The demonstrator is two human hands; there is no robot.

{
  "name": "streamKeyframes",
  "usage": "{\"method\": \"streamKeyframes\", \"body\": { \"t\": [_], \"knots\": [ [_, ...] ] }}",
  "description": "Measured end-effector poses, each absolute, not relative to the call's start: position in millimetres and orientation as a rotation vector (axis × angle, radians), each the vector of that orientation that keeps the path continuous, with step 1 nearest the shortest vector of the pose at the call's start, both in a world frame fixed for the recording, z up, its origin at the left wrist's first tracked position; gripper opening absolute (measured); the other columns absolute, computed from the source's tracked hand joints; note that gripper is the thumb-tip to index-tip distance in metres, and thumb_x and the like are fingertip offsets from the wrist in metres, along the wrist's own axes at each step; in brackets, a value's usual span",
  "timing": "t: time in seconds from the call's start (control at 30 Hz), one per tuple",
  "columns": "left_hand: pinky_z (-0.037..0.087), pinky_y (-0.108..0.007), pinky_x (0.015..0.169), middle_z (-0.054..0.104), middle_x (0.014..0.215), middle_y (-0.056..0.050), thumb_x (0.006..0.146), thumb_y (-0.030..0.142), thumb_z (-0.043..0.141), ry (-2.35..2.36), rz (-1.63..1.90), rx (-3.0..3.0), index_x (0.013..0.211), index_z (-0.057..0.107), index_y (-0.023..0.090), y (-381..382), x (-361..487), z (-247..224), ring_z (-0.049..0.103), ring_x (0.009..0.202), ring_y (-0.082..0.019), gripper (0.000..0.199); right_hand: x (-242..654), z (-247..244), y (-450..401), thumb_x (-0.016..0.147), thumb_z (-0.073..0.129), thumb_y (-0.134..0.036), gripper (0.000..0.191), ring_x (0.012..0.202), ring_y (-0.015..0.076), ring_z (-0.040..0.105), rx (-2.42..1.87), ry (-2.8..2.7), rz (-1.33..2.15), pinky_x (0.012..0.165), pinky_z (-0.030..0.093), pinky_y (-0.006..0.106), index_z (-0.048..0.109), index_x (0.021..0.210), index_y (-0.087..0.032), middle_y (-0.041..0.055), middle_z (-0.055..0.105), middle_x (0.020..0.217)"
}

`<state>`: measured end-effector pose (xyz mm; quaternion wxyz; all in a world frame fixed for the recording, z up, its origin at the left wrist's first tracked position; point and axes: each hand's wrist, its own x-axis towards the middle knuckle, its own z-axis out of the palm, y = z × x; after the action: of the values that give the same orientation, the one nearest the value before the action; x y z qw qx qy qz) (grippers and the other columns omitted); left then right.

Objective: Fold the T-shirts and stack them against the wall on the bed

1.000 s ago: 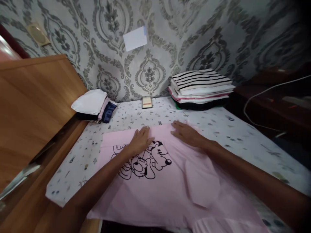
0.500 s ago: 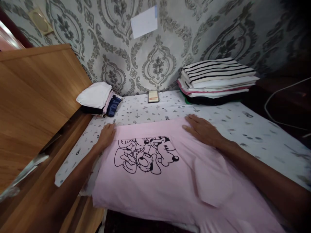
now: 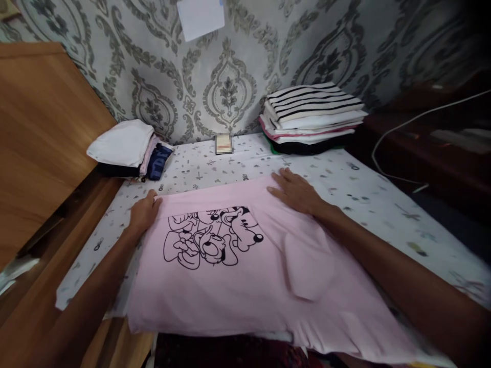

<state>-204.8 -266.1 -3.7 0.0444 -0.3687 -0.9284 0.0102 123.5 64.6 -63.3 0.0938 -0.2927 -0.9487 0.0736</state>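
Note:
A pink shirt (image 3: 215, 301) with black cartoon line drawings lies spread in front of me on the patterned white sheet, its far edge folded over into a band across the print. At its far left corner, my left hand (image 3: 144, 210) has the edge pinched between thumb and fingers. My right hand (image 3: 293, 190) rests flat on the far right corner, fingers stretched out. Creases run through the cloth beside my right forearm, and the near edge of the shirt hangs toward me.
Folded clothes (image 3: 314, 120), striped on top, are stacked at the back right. A smaller clothes pile (image 3: 125, 145) sits back left beside a wooden panel (image 3: 42, 128). Between them stands a small box (image 3: 223, 144) by the wall. A white cable (image 3: 402, 122) hangs at right.
The whole scene has shifted left in view as my head turned. My left fingers look more curled on the shirt's corner; my right hand stays flat on the cloth.

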Motion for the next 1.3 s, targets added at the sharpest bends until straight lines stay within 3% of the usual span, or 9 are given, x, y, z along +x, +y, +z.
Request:
{"method": "streamKeyframes", "body": {
  "t": [0.2,0.33,0.4,0.53,0.77,0.9,1.03,1.17,1.3],
  "knots": [
    [0.045,-0.05,0.094,0.063,0.123,-0.021,0.094,0.028,0.043,-2.534,-0.012,-1.358,0.125,0.054,0.013,-248,-164,13,0.057,0.116,-0.036,0.036,131,-60,74,0.095,0.043,-0.062,0.065,0.151,0.0339,0.025,-0.832,-2.675,0.638,0.122,0.021,0.053,0.052,0.145,-0.021,0.0119,0.038,0.16],
    [0.052,-0.033,0.074,0.067,0.106,-0.007,0.098,0.036,0.042,-2.558,-0.533,-1.988,0.109,0.06,0.021,-231,-75,23,0.063,0.093,-0.022,0.025,140,-58,79,0.093,0.051,-0.062,0.057,0.143,0.029,0.041,-0.738,-2.273,1.038,0.12,0.028,0.049,0.063,0.134,-0.024,0.0089,0.05,0.152],
    [0.05,-0.029,0.069,0.067,0.098,-0.004,0.099,0.035,0.044,-2.421,-0.6,-2.389,0.101,0.06,0.023,-225,-22,26,0.062,0.083,-0.018,0.021,142,-56,77,0.089,0.058,-0.061,0.052,0.132,0.0284,0.053,-0.686,-2.118,1.185,0.116,0.034,0.048,0.07,0.123,-0.023,0.0089,0.063,0.138],
    [0.049,-0.036,0.081,0.064,0.104,-0.007,0.094,0.034,0.058,-1.795,-0.451,-2.682,0.106,0.057,0.02,-219,56,19,0.059,0.095,-0.022,0.019,143,-52,68,0.081,0.071,-0.055,0.044,0.1,0.0235,0.067,-0.636,-1.899,1.461,0.099,0.049,0.043,0.074,0.108,-0.022,0.0063,0.076,0.104],
    [0.047,-0.037,0.073,0.062,0.094,-0.008,0.09,0.011,0.049,-1.562,-0.294,-2.602,0.098,0.057,0.017,-201,87,2,0.056,0.09,-0.023,0.013,148,-43,62,0.076,0.074,-0.053,0.036,0.064,0.0155,0.06,-0.609,-1.889,1.571,0.076,0.05,0.032,0.076,0.087,-0.019,0.0004,0.068,0.062],
    [0.049,-0.032,0.07,0.065,0.085,-0.003,0.091,0.018,0.049,-2.179,-1.191,-2.455,0.09,0.059,0.02,-197,59,24,0.06,0.078,-0.018,0.01,149,-43,64,0.077,0.071,-0.056,0.038,0.064,0.0155,0.059,-0.573,-1.945,1.538,0.077,0.048,0.032,0.076,0.082,-0.018,0.0004,0.066,0.057],
    [0.053,-0.028,0.065,0.069,0.09,-0.002,0.083,0.029,0.06,-2.729,-2.235,-1.478,0.093,0.059,0.021,-197,-4,36,0.066,0.075,-0.016,0.013,149,-44,67,0.082,0.063,-0.065,0.05,0.067,0.0174,0.06,-0.599,-1.954,1.52,0.077,0.048,0.034,0.077,0.08,-0.017,0.004,0.068,0.062],
    [0.059,-0.031,0.07,0.072,0.088,-0.006,0.069,0.021,0.07,-2.999,-2.504,-0.699,0.089,0.058,0.018,-197,-52,23,0.072,0.082,-0.02,0.023,151,-41,67,0.087,0.056,-0.069,0.056,0.075,0.0196,0.062,-0.563,-2.009,1.534,0.077,0.048,0.035,0.077,0.078,-0.018,0.0076,0.072,0.077],
    [0.06,-0.032,0.075,0.072,0.099,-0.011,0.075,0.026,0.067,-3.004,-2.499,-0.795,0.095,0.057,0.018,-197,-61,9,0.073,0.095,-0.023,0.023,152,-41,67,0.08,0.07,-0.058,0.04,0.069,0.0172,0.057,-0.572,-2.055,1.554,0.065,0.046,0.032,0.075,0.085,-0.019,0.0046,0.068,0.074]
  ]
}}
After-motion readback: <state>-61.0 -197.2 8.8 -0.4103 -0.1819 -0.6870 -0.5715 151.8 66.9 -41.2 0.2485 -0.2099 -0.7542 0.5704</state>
